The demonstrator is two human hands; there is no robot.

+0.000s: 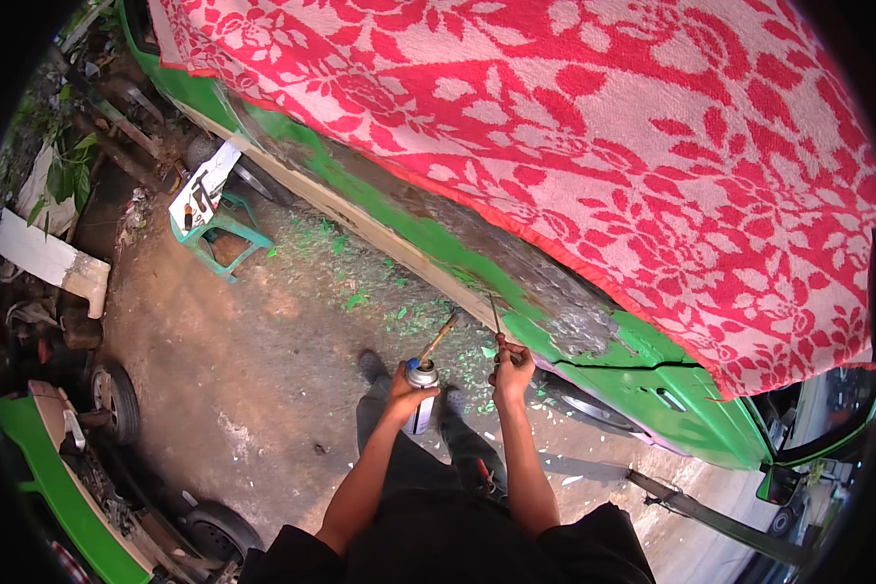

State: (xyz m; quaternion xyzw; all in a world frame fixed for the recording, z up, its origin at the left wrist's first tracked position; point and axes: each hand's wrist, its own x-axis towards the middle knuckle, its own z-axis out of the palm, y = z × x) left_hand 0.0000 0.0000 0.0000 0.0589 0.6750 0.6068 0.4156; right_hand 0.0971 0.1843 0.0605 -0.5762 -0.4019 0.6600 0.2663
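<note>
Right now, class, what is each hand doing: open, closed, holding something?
Left hand: closed around a silver-topped can.
Right hand: closed, holding a thin tool.

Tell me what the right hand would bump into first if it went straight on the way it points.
Probably the car's green side: the right hand aims its thin tool there, and the tip looks at or near it, though depth is unclear.

Car-body repair yard: green car [691, 414] with bare grey patches, green flakes [357, 301] on ground [248, 365], tyre [116, 401].
</note>
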